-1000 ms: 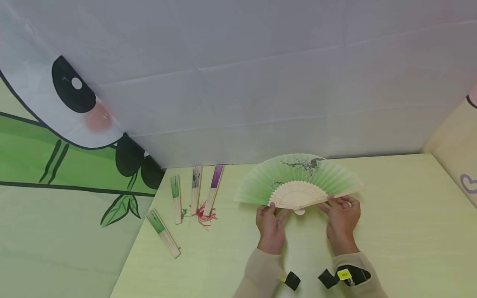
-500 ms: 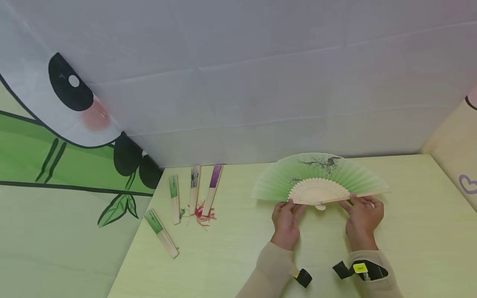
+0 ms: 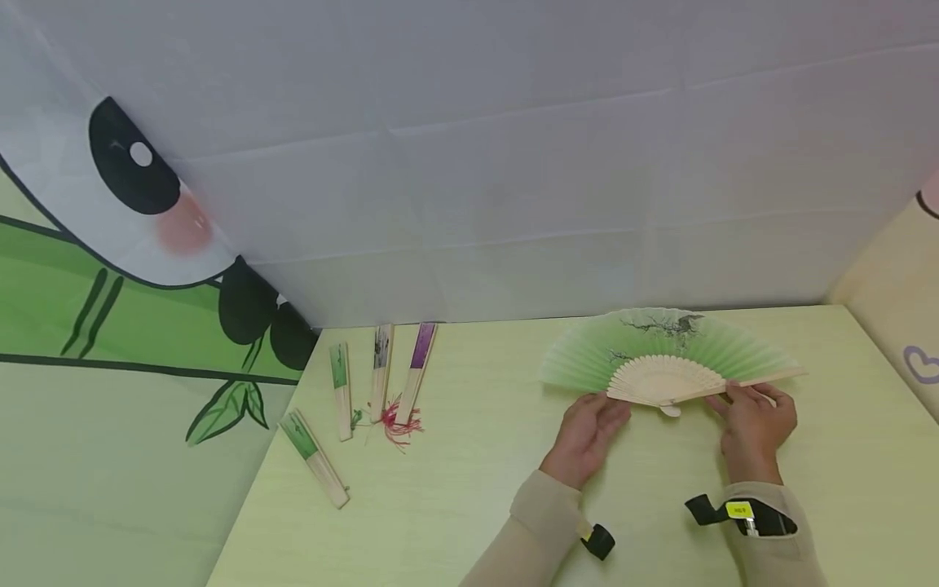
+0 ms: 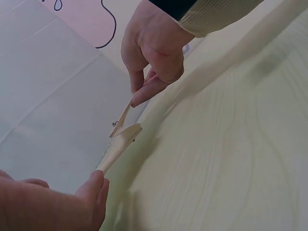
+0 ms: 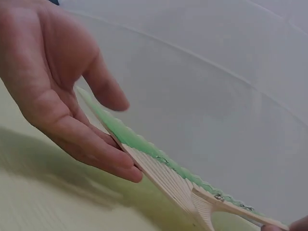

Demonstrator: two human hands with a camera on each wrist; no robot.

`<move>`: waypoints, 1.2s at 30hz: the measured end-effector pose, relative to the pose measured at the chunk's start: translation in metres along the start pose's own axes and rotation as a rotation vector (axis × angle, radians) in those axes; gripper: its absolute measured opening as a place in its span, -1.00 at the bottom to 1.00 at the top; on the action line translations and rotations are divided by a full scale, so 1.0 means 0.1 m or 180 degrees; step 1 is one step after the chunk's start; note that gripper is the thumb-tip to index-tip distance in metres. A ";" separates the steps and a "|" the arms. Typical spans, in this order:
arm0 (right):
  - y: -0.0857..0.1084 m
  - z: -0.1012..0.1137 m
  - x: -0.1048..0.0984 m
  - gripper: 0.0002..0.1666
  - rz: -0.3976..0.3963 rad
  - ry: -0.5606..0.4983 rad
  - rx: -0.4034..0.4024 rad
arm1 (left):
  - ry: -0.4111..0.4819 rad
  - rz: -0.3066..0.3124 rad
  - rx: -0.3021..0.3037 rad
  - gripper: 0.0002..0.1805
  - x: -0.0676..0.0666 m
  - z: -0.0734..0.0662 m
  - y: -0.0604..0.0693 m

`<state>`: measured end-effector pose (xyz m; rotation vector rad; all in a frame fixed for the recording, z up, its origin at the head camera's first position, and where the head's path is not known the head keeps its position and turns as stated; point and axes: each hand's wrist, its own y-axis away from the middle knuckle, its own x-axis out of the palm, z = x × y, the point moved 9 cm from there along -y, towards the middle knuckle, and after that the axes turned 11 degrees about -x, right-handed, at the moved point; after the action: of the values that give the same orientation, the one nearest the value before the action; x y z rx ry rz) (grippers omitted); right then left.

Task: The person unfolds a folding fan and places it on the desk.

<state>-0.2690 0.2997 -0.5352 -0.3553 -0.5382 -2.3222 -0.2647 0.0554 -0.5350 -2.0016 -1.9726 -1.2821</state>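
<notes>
A green folding fan with a dark branch print and pale wooden ribs is spread in a wide half circle towards the table's back. My right hand pinches its right outer stick; the left wrist view shows thumb and fingers closed on that stick. At the fan's left lower edge is my left hand. In the right wrist view, the left hand has nearly straight fingers lying along the underside of the ribs, and its thumb is lifted clear of the fan.
Several folded fans lie at the table's left: a green one, a grey-and-black one, a purple one and another green one nearer the front. Red tassels lie by them. A cloth wall stands behind the table.
Both hands have carried the spread fan to the right and slightly lowered it. The left thumb has come off the fan's left edge. The folded fans stay in place.
</notes>
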 end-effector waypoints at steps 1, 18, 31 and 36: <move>-0.02 -0.01 -0.01 -0.63 0.0006 0.0005 0.0015 | -0.0014 0.0018 -0.0031 -0.71 0.01 0.01 0.00; -0.27 -0.14 -0.07 -0.51 0.0160 0.0185 0.0334 | 0.0463 0.0013 -0.0356 -0.33 0.04 0.12 -0.03; -0.25 0.03 -0.13 -0.17 0.0310 0.1873 -0.0116 | 0.0318 -0.0204 -0.0130 -0.40 -0.12 -0.03 0.15; -0.17 0.16 -0.09 -0.23 0.0231 0.2025 -0.0324 | 0.0085 -0.0226 0.0115 -0.40 -0.27 -0.25 0.24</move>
<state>-0.2729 0.3237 -0.5299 0.3129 -0.0898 -2.2301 -0.2528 0.0154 -0.5222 -1.9050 -2.0568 -1.2704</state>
